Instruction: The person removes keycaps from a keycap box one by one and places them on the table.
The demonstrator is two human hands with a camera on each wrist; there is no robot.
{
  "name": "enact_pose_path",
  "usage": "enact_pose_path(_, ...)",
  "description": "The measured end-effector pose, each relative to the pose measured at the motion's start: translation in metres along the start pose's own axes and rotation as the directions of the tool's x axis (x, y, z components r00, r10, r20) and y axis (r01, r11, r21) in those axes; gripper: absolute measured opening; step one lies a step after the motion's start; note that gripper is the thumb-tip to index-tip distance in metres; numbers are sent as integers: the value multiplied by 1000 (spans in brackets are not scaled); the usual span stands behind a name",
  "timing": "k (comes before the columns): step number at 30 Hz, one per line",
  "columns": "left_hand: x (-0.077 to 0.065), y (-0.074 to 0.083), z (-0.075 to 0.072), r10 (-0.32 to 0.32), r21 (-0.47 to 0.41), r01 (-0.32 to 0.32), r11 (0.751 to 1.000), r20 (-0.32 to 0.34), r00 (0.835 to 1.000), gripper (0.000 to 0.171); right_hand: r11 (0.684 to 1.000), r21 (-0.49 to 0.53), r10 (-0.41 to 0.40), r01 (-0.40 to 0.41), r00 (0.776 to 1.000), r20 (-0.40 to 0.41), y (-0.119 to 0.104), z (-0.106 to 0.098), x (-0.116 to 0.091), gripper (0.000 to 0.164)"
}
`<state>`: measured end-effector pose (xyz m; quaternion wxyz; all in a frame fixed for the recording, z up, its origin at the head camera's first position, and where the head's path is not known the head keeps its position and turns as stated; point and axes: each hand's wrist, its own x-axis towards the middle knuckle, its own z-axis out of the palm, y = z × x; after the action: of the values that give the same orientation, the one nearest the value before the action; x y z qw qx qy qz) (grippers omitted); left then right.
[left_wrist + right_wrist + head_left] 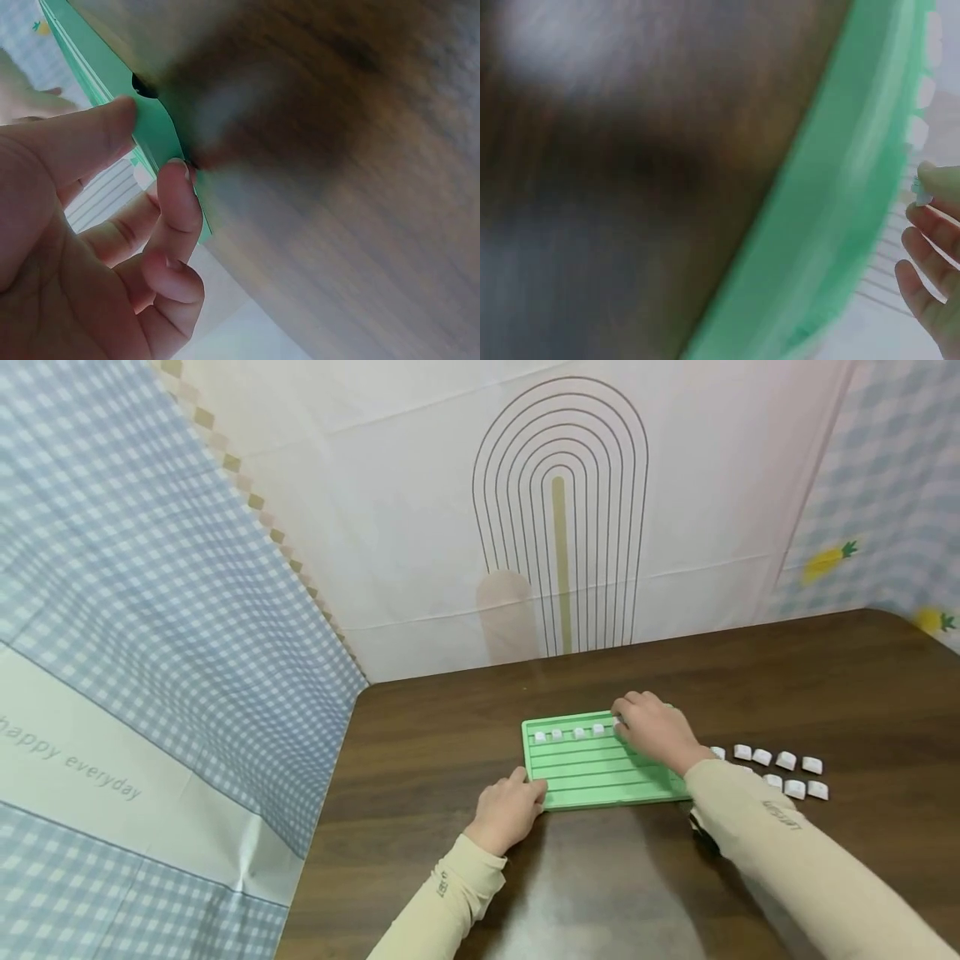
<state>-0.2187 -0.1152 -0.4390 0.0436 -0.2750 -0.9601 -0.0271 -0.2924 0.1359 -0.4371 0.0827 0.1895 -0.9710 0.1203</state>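
A green tray point(592, 781) with raised parallel ridges lies flat on the brown table. My left hand point(506, 810) grips its near left corner, the thumb and fingertips on the green side wall point(154, 124) in the left wrist view. Over the far part of the tray, my right hand point(654, 731) pinches a small white keycap point(921, 195) between thumb and index finger, while its other fingers are spread. Left of that hand, several white keycaps point(578, 733) sit in a row along the top ridge. The right hand and forearm hide the tray's right end.
More white keycaps point(786, 761) lie in two loose rows on the table point(420, 760) to the right of the tray, some partly behind my right sleeve point(772, 827). A patterned cloth point(420, 527) hangs behind the table, and a blue checked one point(225, 610) at the left.
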Motion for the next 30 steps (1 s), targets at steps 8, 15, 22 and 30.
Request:
enact_pose_path(8,0,2,1,-4,22,5,1000,-21,1000,18,998,-12,59,-59,998,14,17,-50,-55,20)
enact_pose_path(15,-2,2,0,-11,11,11,1000,-13,1000,20,994,-106,-15,7,997,-79,39,-36,-115,9)
enact_pose_path(22,-1,0,-2,-17,-2,17,1000,11,1000,21,986,-167,-32,10,991,-127,45,-18,-131,11)
enact_pose_path(30,-1,4,-4,-15,-13,15,1000,21,1000,20,995,-97,9,-12,999,-37,40,-34,-125,19)
